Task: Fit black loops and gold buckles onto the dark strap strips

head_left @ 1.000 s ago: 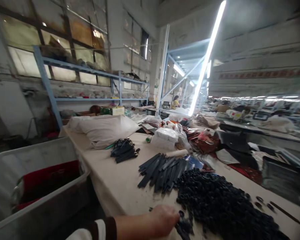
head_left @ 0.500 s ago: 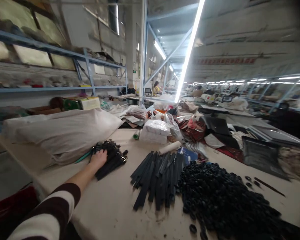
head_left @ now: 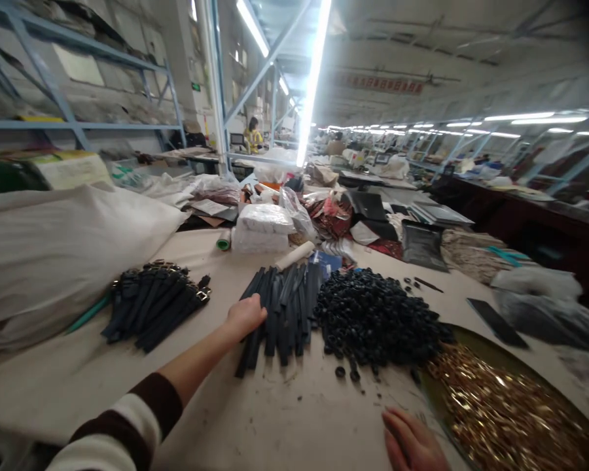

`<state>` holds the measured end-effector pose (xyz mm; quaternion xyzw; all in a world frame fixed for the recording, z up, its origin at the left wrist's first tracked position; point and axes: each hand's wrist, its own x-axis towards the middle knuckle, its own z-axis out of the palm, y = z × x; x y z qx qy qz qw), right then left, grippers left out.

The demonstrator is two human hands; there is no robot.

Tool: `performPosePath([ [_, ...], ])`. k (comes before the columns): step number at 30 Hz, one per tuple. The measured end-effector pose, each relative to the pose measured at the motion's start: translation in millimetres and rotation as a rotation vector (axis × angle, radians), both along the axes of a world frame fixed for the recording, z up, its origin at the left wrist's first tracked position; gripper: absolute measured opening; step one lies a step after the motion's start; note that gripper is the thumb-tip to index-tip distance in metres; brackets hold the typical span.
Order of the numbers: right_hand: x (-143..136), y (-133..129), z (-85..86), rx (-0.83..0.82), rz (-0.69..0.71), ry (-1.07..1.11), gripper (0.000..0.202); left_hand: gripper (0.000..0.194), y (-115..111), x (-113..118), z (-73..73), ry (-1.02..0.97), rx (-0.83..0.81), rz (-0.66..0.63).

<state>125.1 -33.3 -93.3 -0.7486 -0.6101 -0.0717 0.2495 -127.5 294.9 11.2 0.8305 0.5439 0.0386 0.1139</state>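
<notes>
My left hand (head_left: 247,316) is at the left edge of a row of flat black strips (head_left: 287,307), its fingers curled together; whether it grips a strip is hidden. Low on the right, my right hand (head_left: 412,439) rests by the table surface with its fingers extended and no object visible in it. Black straps with gold buckles (head_left: 152,304) lie fanned out on the left. Small black loops (head_left: 377,314) form a heap beside the strips. A wide tray (head_left: 464,337) of gold-coloured metal pieces (head_left: 505,405) stands at the right.
A large white fabric bundle (head_left: 69,242) lies at the left. Behind the strips are a white roll (head_left: 294,256), a plastic-wrapped pack (head_left: 262,226) and piled materials. A black flat piece (head_left: 497,322) lies right. Farther back, a person (head_left: 254,135) wears yellow.
The view has turned right. My left hand has left the buckled straps and moved right to the black strips. My right hand and the tray of gold-coloured pieces have come into view.
</notes>
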Motion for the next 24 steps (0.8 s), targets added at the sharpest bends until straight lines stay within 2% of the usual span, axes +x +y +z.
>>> performPosePath([
  [3,-10.3,-1.8,23.2,-0.101,-0.050,0.010,0.026,0.023,-2.9,-5.8,14.5,-0.050,-0.040,0.022],
  [5,-16.4,-1.9,35.3,-0.121,-0.071,0.062,0.026,0.027,-12.8,-9.4,28.1,-0.131,-0.066,0.022],
  [7,-20.1,-3.1,41.2,-0.102,-0.084,0.123,0.025,0.031,-36.6,-9.9,40.9,-0.245,-0.119,0.003],
  [9,-21.4,-6.1,41.9,-0.068,-0.091,0.157,0.024,0.033,-76.8,-6.0,50.4,-0.366,-0.209,-0.036],
  [11,-21.0,-10.3,39.6,-0.034,-0.099,0.165,0.025,0.031,-129.6,2.5,55.7,-0.534,-0.407,-0.085],
  [12,-20.5,-12.5,38.1,-0.017,-0.107,0.165,0.025,0.029,-157.9,7.9,56.8,-0.735,-0.678,-0.089],
  [14,-19.2,-16.5,35.1,0.022,-0.134,0.173,0.026,0.029,-211.7,19.1,56.0,-0.999,-1.170,-0.013],
  [17,-15.5,-20.0,32.3,0.083,-0.184,0.189,0.027,0.034,-270.3,31.8,50.6,-1.145,-1.583,0.132],
  [20,-3.5,-18.8,34.4,0.130,-0.237,0.207,0.028,0.034,-295.2,38.8,46.9,-1.203,-1.762,0.181],
  [24,30.8,-9.6,47.5,0.145,-0.303,0.202,0.027,0.030,-294.8,51.8,48.4,-1.214,-1.814,0.235],
])
